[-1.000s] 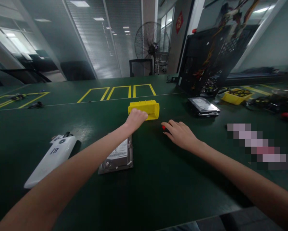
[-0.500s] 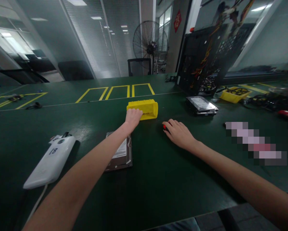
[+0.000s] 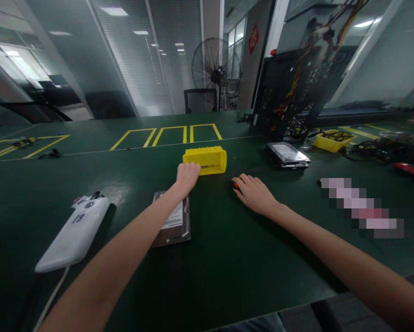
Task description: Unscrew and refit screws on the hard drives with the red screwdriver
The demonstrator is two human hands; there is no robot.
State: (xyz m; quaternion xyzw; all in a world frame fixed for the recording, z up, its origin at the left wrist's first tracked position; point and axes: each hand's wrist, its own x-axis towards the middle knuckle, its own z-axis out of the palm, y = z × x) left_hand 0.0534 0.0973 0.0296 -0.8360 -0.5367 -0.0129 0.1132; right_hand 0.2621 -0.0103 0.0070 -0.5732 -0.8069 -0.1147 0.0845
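My left hand is at the lower left of the yellow parts bin. Its knuckles face up and the fingers curl under, so what they hold, if anything, is hidden. The bin lies with its opening toward me, and small dark bits show inside. Resting on the table, my right hand is closed over a small red object, mostly covered by the fingers. Beneath my left forearm lies a hard drive with a white label, partly hidden.
On the left is a white device marked 18 with a cable. More hard drives are stacked at right, before a black computer case. A second yellow bin, cables and a blurred-out strip lie farther right.
My left hand has drawn back slightly toward me and left from the bin's opening. My right hand stays closed on the red object. The camera view has shifted a little.
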